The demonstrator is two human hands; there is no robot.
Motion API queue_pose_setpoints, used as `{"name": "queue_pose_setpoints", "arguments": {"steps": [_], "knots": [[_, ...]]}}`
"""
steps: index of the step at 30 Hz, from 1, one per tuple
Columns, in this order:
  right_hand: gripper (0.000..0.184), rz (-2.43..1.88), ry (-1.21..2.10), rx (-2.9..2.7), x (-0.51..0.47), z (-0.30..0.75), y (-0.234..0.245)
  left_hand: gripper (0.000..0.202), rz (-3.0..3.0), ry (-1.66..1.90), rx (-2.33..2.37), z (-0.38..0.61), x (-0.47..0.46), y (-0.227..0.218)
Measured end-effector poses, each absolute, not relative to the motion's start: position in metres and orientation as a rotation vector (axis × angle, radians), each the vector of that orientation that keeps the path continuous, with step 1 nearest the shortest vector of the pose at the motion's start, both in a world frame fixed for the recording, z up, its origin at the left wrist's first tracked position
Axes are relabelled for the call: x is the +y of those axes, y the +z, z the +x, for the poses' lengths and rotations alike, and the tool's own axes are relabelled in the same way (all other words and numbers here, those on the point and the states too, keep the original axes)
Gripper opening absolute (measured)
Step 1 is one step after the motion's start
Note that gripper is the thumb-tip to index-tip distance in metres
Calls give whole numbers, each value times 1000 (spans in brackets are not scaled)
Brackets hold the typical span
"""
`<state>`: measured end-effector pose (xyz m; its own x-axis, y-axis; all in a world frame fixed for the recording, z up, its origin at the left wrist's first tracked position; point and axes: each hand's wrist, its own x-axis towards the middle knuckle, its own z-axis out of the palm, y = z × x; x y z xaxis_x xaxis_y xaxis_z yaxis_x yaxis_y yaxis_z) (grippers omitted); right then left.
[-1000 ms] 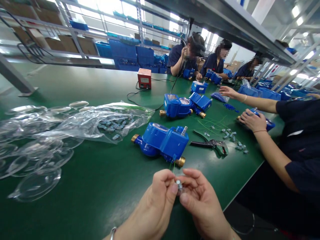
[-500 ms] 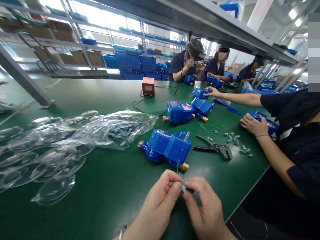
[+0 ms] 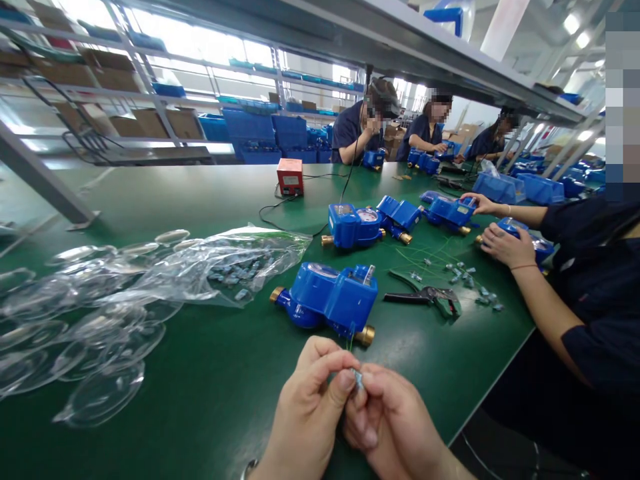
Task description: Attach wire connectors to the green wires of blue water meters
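My left hand [image 3: 313, 400] pinches a small pale-blue wire seal [image 3: 359, 380] between thumb and forefinger. From the other side my right hand [image 3: 395, 417] grips the same seal, its lower fingers curled under it. Thin green wire [image 3: 351, 341] runs up from my fingertips to a blue water meter [image 3: 333, 297] with brass end fittings, lying just beyond my hands. Where the wire enters the seal is hidden by my fingers. Wire cutters [image 3: 425, 299] with black and green handles lie right of the meter, touched by neither hand.
Loose seals [image 3: 463, 273] with green wires lie beyond the cutters. A clear bag [image 3: 245, 263] of seals and several clear plastic covers [image 3: 105, 393] spread leftward. More meters [image 3: 353, 225] and a red box [image 3: 290, 177] stand behind. At right, a co-worker's hands [image 3: 510, 247] hold meters.
My right fingers have curled further under the seal, and the hands sit closer together. The co-worker's far hand has brought a meter nearer along the table. The view has shifted slightly.
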<state>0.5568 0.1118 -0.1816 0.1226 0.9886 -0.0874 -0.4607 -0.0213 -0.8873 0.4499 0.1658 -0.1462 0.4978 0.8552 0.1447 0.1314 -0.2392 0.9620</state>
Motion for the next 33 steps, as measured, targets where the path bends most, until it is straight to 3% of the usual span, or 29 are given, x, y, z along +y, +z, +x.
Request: {"name": "queue_pose_setpoints", "arguments": {"steps": [4, 6, 9, 12, 18, 20, 24, 26, 30, 31, 33], "knots": [[15, -1295, 536, -1176, 108, 562, -188, 14, 1751, 911, 886, 450, 166, -146], [16, -1323, 365, -1268, 108, 562, -189, 13, 1769, 910, 876, 450, 166, -146], [35, -1238, 773, -1061, 112, 554, -184, 14, 1751, 893, 864, 450, 167, -146], [40, -1149, 1122, -847, 113, 546, -183, 15, 1709, 902, 866, 448, 168, -148], [16, -1387, 205, -1337, 109, 552, -193, 14, 1665, 942, 846, 448, 167, -153], [24, -1389, 363, -1299, 111, 554, -190, 14, 1681, 930, 838, 449, 167, -153], [34, -1278, 1087, -1050, 112, 551, -178, 15, 1690, 913, 831, 449, 167, -154], [29, -1321, 920, -1140, 110, 552, -179, 15, 1677, 924, 843, 449, 168, -155], [15, -1404, 150, -1439, 107, 559, -189, 14, 1685, 936, 830, 449, 169, -155], [17, -1387, 124, -1462, 108, 561, -189, 14, 1689, 936, 824, 450, 169, -155], [25, -1329, 371, -1381, 111, 561, -187, 15, 1692, 922, 817, 450, 169, -156]]}}
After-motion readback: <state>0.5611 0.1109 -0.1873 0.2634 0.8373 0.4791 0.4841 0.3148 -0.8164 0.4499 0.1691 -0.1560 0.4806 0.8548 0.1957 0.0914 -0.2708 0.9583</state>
